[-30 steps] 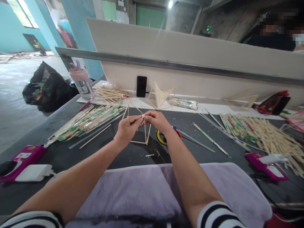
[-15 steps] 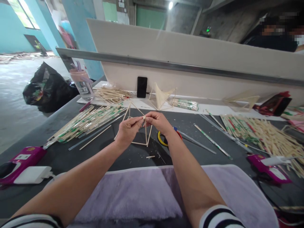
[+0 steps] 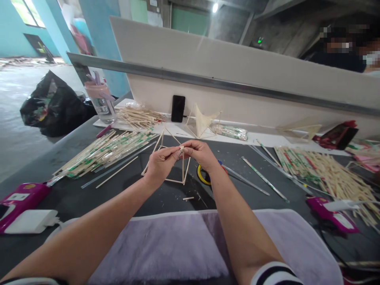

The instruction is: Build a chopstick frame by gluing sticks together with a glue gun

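A small frame of thin wooden sticks (image 3: 174,181) stands on the dark table in front of me. At its near top corner, the fingers of my left hand (image 3: 160,163) and my right hand (image 3: 199,153) meet in a pinch around the stick joint (image 3: 181,148). Both hands are closed on that corner; the fingers hide part of it. Scissors with yellow, red and blue handles (image 3: 203,174) lie beside my right wrist, partly covered by it. A short stick piece (image 3: 188,198) rests on the table below the frame.
Wrapped sticks (image 3: 109,152) lie left, and loose sticks (image 3: 335,170) spread at right. A finished-looking stick model (image 3: 203,120) and a phone (image 3: 178,108) stand at the back, before a white board (image 3: 237,95). Magenta devices (image 3: 331,213) sit at both sides; a purple cloth (image 3: 178,245) lies nearest me.
The camera view has tilted and shifted slightly. Both hands keep their pinch at the same corner, and the stick frame has barely moved.
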`<state>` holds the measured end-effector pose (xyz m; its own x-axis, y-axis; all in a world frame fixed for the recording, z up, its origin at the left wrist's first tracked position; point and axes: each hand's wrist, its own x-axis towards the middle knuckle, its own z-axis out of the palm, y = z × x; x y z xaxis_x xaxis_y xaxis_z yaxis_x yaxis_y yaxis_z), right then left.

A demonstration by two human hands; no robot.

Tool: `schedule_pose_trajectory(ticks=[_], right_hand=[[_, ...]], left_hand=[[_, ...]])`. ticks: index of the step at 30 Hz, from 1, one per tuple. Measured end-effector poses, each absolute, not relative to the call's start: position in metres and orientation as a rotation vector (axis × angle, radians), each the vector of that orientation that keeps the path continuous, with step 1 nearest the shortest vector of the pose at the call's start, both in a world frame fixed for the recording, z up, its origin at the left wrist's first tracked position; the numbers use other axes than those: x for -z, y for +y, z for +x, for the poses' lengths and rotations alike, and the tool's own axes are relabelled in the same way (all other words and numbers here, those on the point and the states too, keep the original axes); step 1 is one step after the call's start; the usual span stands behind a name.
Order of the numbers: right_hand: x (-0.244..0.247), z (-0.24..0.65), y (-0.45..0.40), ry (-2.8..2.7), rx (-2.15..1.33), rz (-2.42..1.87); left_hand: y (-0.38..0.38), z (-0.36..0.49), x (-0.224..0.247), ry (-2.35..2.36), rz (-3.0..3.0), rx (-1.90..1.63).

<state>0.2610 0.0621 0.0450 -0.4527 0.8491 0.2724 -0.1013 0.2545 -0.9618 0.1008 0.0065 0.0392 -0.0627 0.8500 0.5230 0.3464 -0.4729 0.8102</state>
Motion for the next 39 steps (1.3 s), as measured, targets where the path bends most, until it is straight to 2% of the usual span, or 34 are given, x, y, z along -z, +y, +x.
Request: schedule_pose_trajectory(ticks=[39], right_hand=[[-0.0470, 0.2582, 0.0616, -1.558, -1.468, -0.683]], left_hand=[[0.0051, 0.1011, -0.0369, 1.306, 1.755, -1.586]])
